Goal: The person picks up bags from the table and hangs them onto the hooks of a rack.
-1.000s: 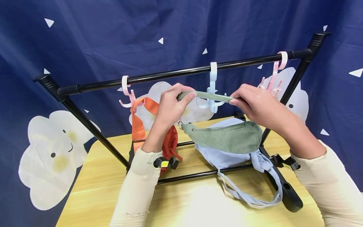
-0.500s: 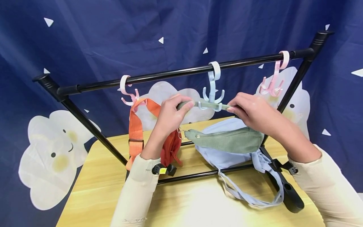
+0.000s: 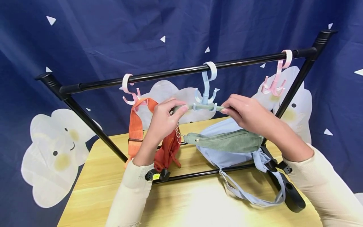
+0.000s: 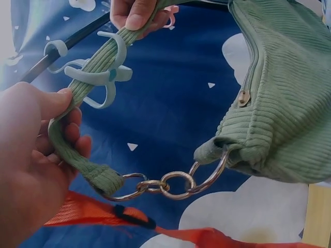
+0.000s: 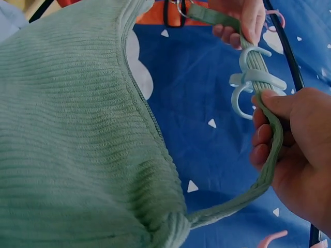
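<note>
In the head view, my left hand (image 3: 163, 121) and right hand (image 3: 249, 115) pinch the green strap (image 3: 204, 107) of a corduroy shoulder bag (image 3: 229, 142), thumbs on top. Between my hands, the strap lies across the light blue hook hanger (image 3: 205, 88), behind its front prongs. Both wrist views show it running among the curved prongs (image 4: 93, 77). Below hangs the bag body, zipper facing up. Gold rings (image 4: 151, 186) link the strap's left end to the bag; at the other end the strap meets a gathered corner (image 5: 173, 227).
The black rail (image 3: 175, 73) carries the hanger, a left pink hook (image 3: 125, 82) holding an orange bag (image 3: 135, 126), and a right pink hook (image 3: 275, 82). A pale blue bag (image 3: 219, 157) lies behind and below the green one, its strap on the wooden table (image 3: 93, 183).
Both hands have moved down and left with the strap, which now sits behind the blue hanger's front prongs instead of in front of them. The hanger has turned and swung slightly left.
</note>
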Tool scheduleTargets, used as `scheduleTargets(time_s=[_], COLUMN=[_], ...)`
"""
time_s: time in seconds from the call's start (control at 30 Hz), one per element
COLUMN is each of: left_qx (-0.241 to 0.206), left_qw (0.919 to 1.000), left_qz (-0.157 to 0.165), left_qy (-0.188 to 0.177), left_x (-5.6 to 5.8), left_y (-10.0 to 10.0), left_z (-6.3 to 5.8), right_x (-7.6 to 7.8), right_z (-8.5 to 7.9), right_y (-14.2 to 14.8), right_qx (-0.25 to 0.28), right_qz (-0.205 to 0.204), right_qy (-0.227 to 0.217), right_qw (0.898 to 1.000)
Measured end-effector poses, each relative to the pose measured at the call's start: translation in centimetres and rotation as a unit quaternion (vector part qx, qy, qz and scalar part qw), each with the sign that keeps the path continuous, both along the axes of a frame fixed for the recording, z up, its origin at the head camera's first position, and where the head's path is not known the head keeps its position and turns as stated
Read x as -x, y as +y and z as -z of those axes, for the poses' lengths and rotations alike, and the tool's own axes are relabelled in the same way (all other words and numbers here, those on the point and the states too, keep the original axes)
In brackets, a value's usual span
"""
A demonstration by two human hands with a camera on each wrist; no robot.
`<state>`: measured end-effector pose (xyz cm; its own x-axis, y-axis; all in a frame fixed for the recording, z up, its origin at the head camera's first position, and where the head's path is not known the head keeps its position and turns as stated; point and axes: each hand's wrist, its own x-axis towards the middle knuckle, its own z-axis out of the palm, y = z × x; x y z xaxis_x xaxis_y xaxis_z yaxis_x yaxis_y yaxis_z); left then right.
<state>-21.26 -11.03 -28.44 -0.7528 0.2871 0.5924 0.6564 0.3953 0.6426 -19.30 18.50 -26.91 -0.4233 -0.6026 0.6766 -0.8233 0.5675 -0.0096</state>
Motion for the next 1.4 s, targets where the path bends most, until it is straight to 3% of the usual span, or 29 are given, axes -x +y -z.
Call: scheduleTargets(time_s=[0.4, 0.67, 0.97, 1.4], left_qx=[-0.038, -0.038, -0.037, -0.039], left_qw=[0.9991, 0.9984, 0.9984, 0.9984], left_qz=[-0.017, -0.038, -0.033, -0.040], left_qy=[0.009, -0.018, -0.029, 0.008], left_x=[-1.4, -2.3, -3.1, -4.4], left_y=[-2.1, -1.9, -1.7, -3.3], left_z=[0.3, 0.8, 1.4, 1.6], right_x=[0.3, -0.2, -0.8, -1.0], right_z=[0.2, 0.4, 1.1, 1.5], right_y=[-2.2, -2.3, -1.9, -3.5], right_qx=[0.000, 0.000, 0.019, 0.010], right_qz=[-0.022, -0.021, -0.021, -0.041], right_qy=[-0.004, -0.019, -0.037, -0.037], right_qw=[1.000, 1.000, 0.999, 0.998])
